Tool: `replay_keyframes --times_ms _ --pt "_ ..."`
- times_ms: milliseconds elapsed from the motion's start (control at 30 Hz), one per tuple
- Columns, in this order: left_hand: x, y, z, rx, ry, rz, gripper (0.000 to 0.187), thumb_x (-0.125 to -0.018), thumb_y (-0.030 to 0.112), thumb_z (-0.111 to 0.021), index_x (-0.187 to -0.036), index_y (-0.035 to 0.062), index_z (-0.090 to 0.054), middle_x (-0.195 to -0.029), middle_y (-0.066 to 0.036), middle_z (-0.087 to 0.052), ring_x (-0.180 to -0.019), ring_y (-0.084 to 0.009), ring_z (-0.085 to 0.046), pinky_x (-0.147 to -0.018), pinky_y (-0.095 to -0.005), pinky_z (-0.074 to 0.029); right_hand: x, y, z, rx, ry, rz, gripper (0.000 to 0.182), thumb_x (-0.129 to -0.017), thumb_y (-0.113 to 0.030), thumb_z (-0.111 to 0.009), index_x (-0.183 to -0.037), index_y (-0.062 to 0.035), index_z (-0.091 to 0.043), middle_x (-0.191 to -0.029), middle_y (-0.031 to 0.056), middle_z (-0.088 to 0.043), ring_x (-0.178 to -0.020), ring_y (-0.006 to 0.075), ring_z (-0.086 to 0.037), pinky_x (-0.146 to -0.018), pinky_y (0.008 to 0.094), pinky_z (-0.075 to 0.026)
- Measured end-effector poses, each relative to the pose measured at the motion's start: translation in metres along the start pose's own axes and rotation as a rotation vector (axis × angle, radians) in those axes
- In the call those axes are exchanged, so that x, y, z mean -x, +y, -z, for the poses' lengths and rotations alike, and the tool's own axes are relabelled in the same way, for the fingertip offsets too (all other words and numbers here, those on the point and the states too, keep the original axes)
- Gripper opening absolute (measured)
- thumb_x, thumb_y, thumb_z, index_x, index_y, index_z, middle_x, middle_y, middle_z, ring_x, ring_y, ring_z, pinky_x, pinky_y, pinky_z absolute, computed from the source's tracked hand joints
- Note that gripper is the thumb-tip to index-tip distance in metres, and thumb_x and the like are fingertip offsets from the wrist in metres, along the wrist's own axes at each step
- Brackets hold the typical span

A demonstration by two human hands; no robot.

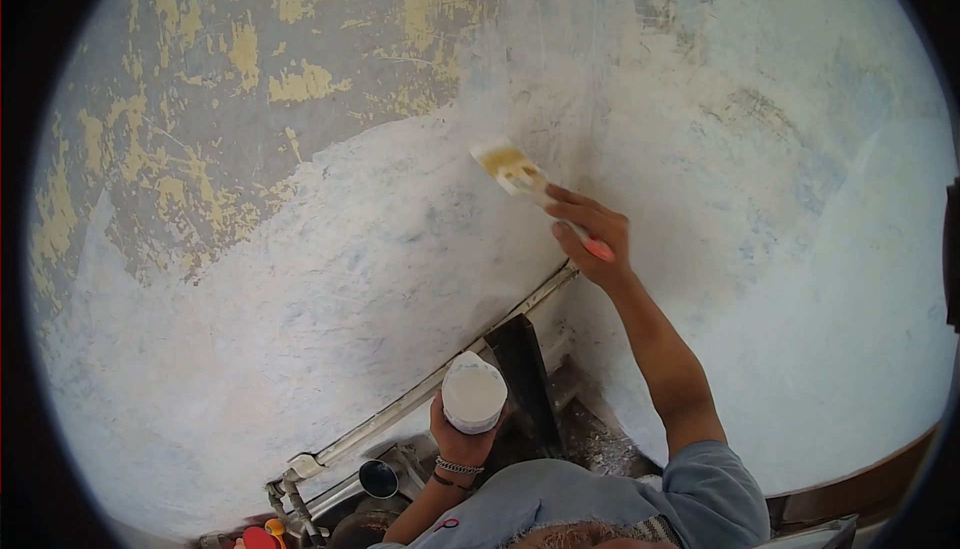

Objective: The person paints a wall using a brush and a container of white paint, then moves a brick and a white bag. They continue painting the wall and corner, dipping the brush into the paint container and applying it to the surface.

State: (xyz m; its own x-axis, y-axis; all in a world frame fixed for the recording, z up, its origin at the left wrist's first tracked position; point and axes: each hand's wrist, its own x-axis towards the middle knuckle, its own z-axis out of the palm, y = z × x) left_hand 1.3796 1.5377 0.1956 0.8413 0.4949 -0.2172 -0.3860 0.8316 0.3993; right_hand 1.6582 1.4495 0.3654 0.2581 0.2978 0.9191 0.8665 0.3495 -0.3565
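Observation:
My right hand (pixel 592 233) is closed round the handle of a wide paintbrush (pixel 508 166), whose pale bristles meet the wall near the corner. White paint coats part of the brush, and the handle's end is red. Lower down, my left hand (pixel 462 437) grips a white tub (pixel 474 393) from below and the side. The tub is tilted a little, with whitish contents at its top. Around the brush the wall (pixel 380 209) is whitish and patchy, while its upper left (pixel 300 39) is grey with flaking yellow paint.
Along the wall's base runs a pipe (pixel 390 411). A dark upright panel (pixel 524 374) stands right of the tub. A dark round cup-like opening (pixel 379 479), pipe fittings (pixel 290 494) and a red round object (pixel 259 538) lie at lower left. The adjoining right wall (pixel 800 279) is whitish.

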Motion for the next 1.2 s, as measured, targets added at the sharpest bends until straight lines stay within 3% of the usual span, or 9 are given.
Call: replay_keyframes --times_ms 67,167,267,567,667,833,967,1100,1200 --pt "0.001 0.002 0.002 -0.002 0.02 -0.012 0.052 -0.09 0.054 -0.044 -0.13 0.0212 -0.053 -0.127 -0.004 -0.059 -0.116 -0.028 -0.057 -0.093 -0.0553 -0.047 0.015 -0.003 0.011 -0.114 0.039 -0.081 0.015 -0.086 -0.002 -0.065 -0.1 0.0011 -0.069 -0.107 0.0153 -0.069 -0.091 0.0223 -0.07 -0.074 0.0304 -0.057" --pt "0.002 0.002 0.008 0.027 0.045 -0.015 0.054 -0.089 0.055 -0.045 -0.13 0.0211 -0.053 -0.126 -0.005 -0.06 -0.114 -0.0285 -0.058 -0.092 -0.0548 -0.047 0.028 -0.014 0.024 -0.29 0.294 -0.441 0.016 -0.089 -0.008 -0.062 -0.101 0.0003 -0.067 -0.103 0.012 -0.067 -0.076 0.0208 -0.069 -0.066 0.0299 -0.057" --pt "0.001 0.003 0.014 0.041 0.059 -0.004 0.055 -0.089 0.056 -0.045 -0.13 0.0209 -0.053 -0.125 -0.005 -0.06 -0.113 -0.0287 -0.059 -0.092 -0.0542 -0.048 0.031 0.006 0.037 -0.452 0.435 -0.656 0.016 -0.092 -0.012 -0.058 -0.102 -0.0016 -0.065 -0.105 0.0099 -0.065 -0.067 0.0174 -0.066 -0.061 0.0293 -0.055" --pt "0.004 0.005 0.017 0.042 0.088 -0.014 0.059 -0.088 0.057 -0.045 -0.132 0.0176 -0.052 -0.123 -0.007 -0.061 -0.114 -0.0299 -0.059 -0.093 -0.0524 -0.048 0.018 0.016 0.019 -0.567 0.327 -0.685 0.012 -0.092 -0.014 -0.062 -0.094 -0.0024 -0.059 -0.099 0.0116 -0.066 -0.061 0.0162 -0.064 -0.059 0.0301 -0.054" --pt "0.004 0.007 0.019 0.039 0.09 -0.028 0.059 -0.088 0.056 -0.045 -0.131 0.017 -0.052 -0.123 -0.008 -0.061 -0.114 -0.0304 -0.059 -0.093 -0.052 -0.049 0.011 0.022 0.017 -0.384 0.241 -0.654 0.011 -0.093 -0.012 -0.063 -0.091 -0.0027 -0.057 -0.093 0.0113 -0.066 -0.061 0.017 -0.064 -0.057 0.0304 -0.054" --pt "0.003 0.007 0.013 0.062 0.068 -0.015 0.059 -0.089 0.056 -0.045 -0.132 0.0158 -0.051 -0.123 -0.008 -0.061 -0.114 -0.031 -0.059 -0.092 -0.0516 -0.049 -0.076 0.031 -0.006 -0.462 0.306 -0.369 0.01 -0.091 -0.008 -0.063 -0.088 0.0 -0.057 -0.087 0.011 -0.067 -0.06 0.0175 -0.066 -0.055 0.0281 -0.055" --pt "0.002 0.005 0.013 0.053 0.049 -0.013 0.059 -0.089 0.056 -0.045 -0.132 0.0152 -0.051 -0.124 -0.009 -0.06 -0.114 -0.0312 -0.058 -0.093 -0.0523 -0.048 -0.137 -0.014 0.019 -0.489 0.328 -0.102 0.01 -0.091 -0.008 -0.062 -0.091 0.0015 -0.058 -0.091 0.014 -0.068 -0.063 0.0186 -0.067 -0.058 0.0301 -0.056" --pt "0.004 0.003 0.012 0.062 0.058 0.007 0.058 -0.09 0.055 -0.044 -0.132 0.0154 -0.051 -0.124 -0.009 -0.06 -0.115 -0.0311 -0.058 -0.093 -0.0528 -0.048 -0.116 -0.009 0.013 -0.491 0.41 -0.036 0.01 -0.091 -0.01 -0.061 -0.095 -0.0016 -0.058 -0.096 0.0151 -0.066 -0.067 0.0223 -0.064 -0.063 0.0327 -0.055" --pt "0.005 0.001 0.01 0.028 0.102 -0.006 0.058 -0.089 0.055 -0.044 -0.132 0.0163 -0.051 -0.124 -0.008 -0.06 -0.115 -0.0303 -0.058 -0.092 -0.052 -0.049 -0.06 0.032 -0.01 -0.487 0.458 -0.102 0.011 -0.094 -0.006 -0.059 -0.098 0.0035 -0.062 -0.097 0.0141 -0.067 -0.068 0.0211 -0.068 -0.062 0.0301 -0.055"
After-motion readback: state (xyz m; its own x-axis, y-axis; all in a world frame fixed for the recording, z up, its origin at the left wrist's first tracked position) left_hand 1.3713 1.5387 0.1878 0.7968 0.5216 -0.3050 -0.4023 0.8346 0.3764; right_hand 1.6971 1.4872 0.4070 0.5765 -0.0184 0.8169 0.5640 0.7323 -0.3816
